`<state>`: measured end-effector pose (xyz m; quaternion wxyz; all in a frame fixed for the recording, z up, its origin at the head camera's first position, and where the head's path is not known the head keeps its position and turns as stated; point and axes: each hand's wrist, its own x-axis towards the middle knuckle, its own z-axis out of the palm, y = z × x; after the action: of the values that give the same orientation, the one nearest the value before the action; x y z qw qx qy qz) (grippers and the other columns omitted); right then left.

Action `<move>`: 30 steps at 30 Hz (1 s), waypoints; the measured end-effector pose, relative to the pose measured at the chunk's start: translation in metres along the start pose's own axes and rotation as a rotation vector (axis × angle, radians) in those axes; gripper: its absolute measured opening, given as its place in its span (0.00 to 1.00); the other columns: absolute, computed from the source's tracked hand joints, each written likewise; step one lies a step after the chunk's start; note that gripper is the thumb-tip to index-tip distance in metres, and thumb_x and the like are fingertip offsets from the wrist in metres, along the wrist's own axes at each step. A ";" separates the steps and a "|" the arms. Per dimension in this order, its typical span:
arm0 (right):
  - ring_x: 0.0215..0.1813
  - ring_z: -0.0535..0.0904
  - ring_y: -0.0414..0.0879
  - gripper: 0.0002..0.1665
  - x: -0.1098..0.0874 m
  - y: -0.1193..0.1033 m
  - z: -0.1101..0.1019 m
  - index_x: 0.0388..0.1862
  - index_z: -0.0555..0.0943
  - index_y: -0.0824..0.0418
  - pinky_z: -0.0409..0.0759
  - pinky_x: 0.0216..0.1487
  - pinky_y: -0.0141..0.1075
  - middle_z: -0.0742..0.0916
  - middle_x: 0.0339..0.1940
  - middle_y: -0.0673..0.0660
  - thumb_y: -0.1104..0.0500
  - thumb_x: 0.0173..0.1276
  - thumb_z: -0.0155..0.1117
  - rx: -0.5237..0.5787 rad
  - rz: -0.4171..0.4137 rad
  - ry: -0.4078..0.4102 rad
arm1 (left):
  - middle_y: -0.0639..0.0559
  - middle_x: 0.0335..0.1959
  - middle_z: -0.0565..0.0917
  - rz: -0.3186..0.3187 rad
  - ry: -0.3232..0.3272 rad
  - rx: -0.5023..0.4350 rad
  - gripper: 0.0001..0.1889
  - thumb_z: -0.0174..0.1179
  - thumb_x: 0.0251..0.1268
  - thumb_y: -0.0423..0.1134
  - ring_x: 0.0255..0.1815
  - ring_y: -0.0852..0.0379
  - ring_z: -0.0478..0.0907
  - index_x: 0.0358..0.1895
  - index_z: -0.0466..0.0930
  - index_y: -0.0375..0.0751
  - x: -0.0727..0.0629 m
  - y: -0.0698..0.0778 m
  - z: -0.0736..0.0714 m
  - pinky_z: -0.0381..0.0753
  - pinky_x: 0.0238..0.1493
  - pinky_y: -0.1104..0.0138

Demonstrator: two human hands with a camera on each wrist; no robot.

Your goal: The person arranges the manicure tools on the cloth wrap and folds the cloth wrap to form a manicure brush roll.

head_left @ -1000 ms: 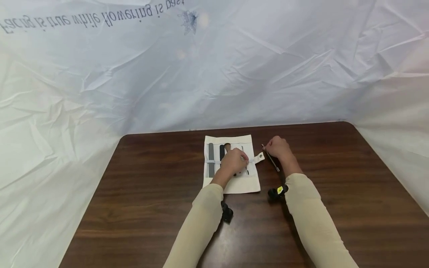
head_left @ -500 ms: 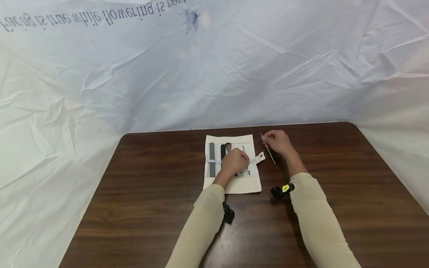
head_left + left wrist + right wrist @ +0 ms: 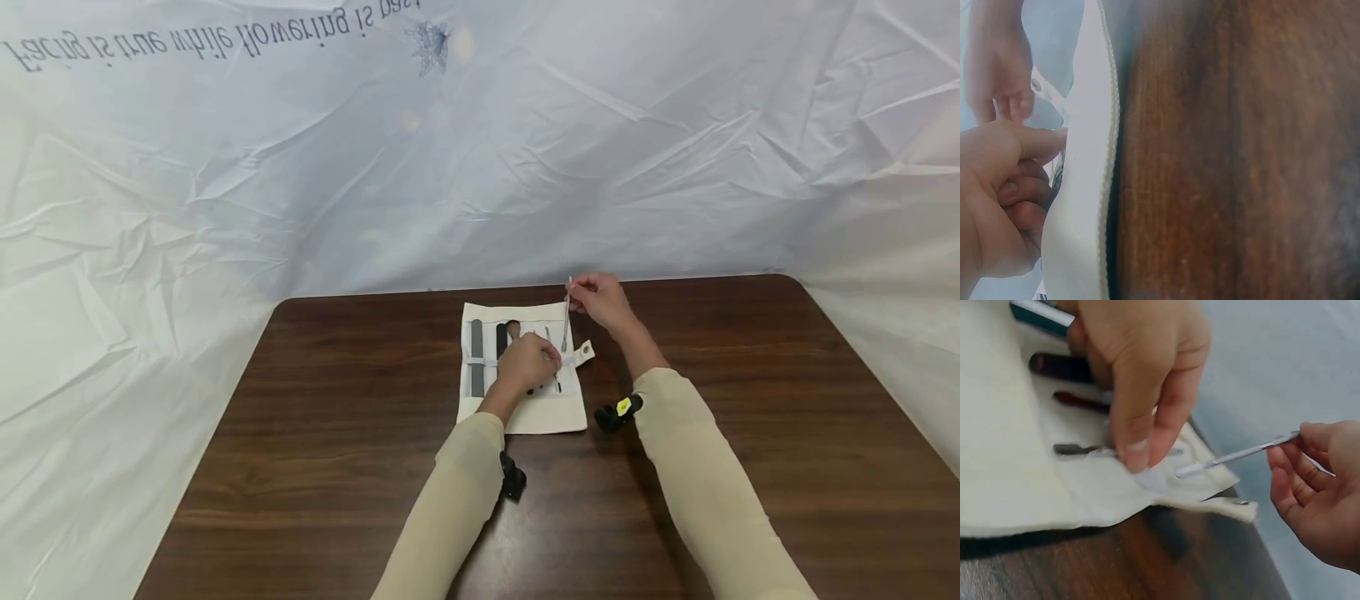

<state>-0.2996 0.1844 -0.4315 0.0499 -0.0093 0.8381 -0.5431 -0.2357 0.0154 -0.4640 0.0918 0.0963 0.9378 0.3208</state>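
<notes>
A cream fabric tool pouch point(image 3: 558, 417) lies unfolded on the table. Over its right half, my left hand point(image 3: 525, 360) pinches the white elastic band point(image 3: 1152, 481) between thumb and fingers. My right hand point(image 3: 602, 302) holds a slim silver cuticle pusher point(image 3: 1241, 453) by its upper end, above the pouch's far right corner. The pusher slants down, its lower tip beside the band near my left fingertips; contact cannot be told. Under the band lies another metal manicure tool point(image 3: 1075, 450). In the left wrist view the pouch edge point(image 3: 1085, 156) hides most of the work.
A grey nail file point(image 3: 477, 358), a black strip point(image 3: 502, 337) and a brown-ended tool point(image 3: 513, 328) sit in the pouch, partly behind my left hand. A snap tab point(image 3: 584, 352) sticks out right. White sheeting point(image 3: 480, 167) hangs behind the wooden table point(image 3: 322, 450).
My right hand has carried the cuticle pusher left and away from me, from beside the pouch to over its right side, turning it more upright. My left hand has stayed at the band.
</notes>
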 end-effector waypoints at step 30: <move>0.18 0.60 0.38 0.21 -0.012 0.009 -0.004 0.19 0.82 0.58 0.64 0.27 0.35 0.81 0.17 0.47 0.54 0.74 0.61 -0.410 0.038 -0.425 | 0.56 0.37 0.91 -0.036 -0.031 -0.008 0.08 0.63 0.71 0.43 0.20 0.61 0.76 0.38 0.92 0.50 -0.002 0.001 -0.003 0.70 0.20 0.69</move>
<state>-0.2881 0.1929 -0.4371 0.2318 -0.1169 0.9012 -0.3471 -0.2347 0.0145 -0.4610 0.1125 0.0841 0.9365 0.3213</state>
